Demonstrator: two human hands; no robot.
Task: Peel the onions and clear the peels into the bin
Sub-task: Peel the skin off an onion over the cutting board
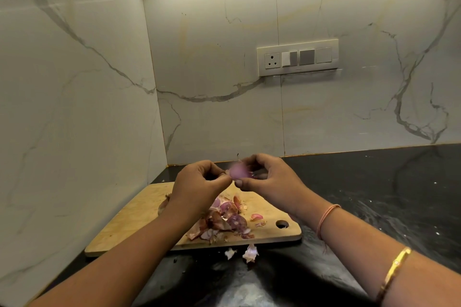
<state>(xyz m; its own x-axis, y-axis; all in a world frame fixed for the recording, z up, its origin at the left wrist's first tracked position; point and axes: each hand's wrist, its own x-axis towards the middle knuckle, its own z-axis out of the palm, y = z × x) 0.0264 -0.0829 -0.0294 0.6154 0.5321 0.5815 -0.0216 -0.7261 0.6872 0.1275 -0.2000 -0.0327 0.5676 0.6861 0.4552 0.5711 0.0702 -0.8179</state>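
**Small onion pinched between both hands above the board**

Gripped in mid-air by the curled fingertips of the left hand (199, 183) and the right hand (269, 179): a small, blurred pink-purple onion (238, 171), hovering over the far edge of the pale wooden cutting board (139, 217).

Heaped on the board at 6 o'clock from the onion: purple and brown papery peels (224, 219). Tucked behind the left wrist, at 9 o'clock of the heap: a brownish rounded onion (163, 204), mostly hidden.

Just off the board's near edge, on the black speckled stone counter (374, 194): two whitish peel scraps (250, 253).

Board's left corner near the white marble side wall (74, 107). Wide bare counter at 3 o'clock of the board, out to the frame edge. Round hanging hole at the board's right end.

On the back wall at 1 o'clock: a cream switch plate (298, 57) with one socket, markings too small to read.
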